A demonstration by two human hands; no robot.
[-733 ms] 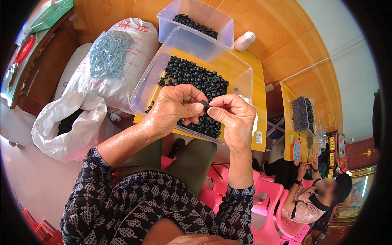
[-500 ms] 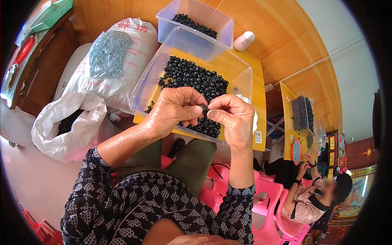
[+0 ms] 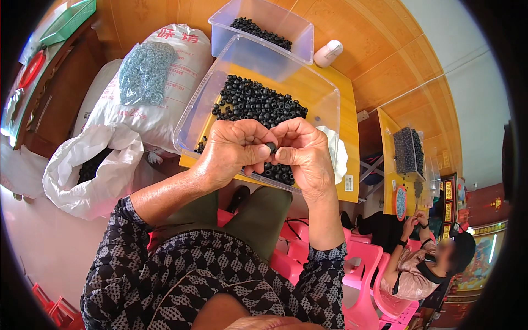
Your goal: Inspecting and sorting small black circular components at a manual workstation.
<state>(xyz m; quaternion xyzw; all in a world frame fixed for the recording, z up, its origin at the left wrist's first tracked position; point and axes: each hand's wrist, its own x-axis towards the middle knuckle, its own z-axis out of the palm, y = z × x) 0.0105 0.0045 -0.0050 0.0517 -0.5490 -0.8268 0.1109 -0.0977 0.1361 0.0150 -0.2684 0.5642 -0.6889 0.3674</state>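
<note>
A small round black piece [image 3: 271, 147], like a bead or cap, is pinched in the fingertips of my left hand [image 3: 228, 151]. My right hand [image 3: 309, 157] meets it from the other side, its thumb and bent fingers closed against the piece; their exact contact is partly hidden. Both hands hover over the near part of a clear plastic bin [image 3: 329, 93]. Inside the bin lies a heap of similar black pieces [image 3: 258, 99], with a few scattered at its left side.
The bin sits on a yellow table [image 3: 351, 132]. Behind it stands another plastic bin [image 3: 302, 41] of black pieces beside a pale bottle [image 3: 328, 54]. White sacks [image 3: 181, 60] stand at left, one open [image 3: 66, 176]. Pink chairs [image 3: 360, 264] and a seated person [image 3: 421, 269] are at right.
My right thumb has shifted a little away from the black piece, and the right fingers have moved left and up beside my left fingertips. The piece remains in my left fingertips.
</note>
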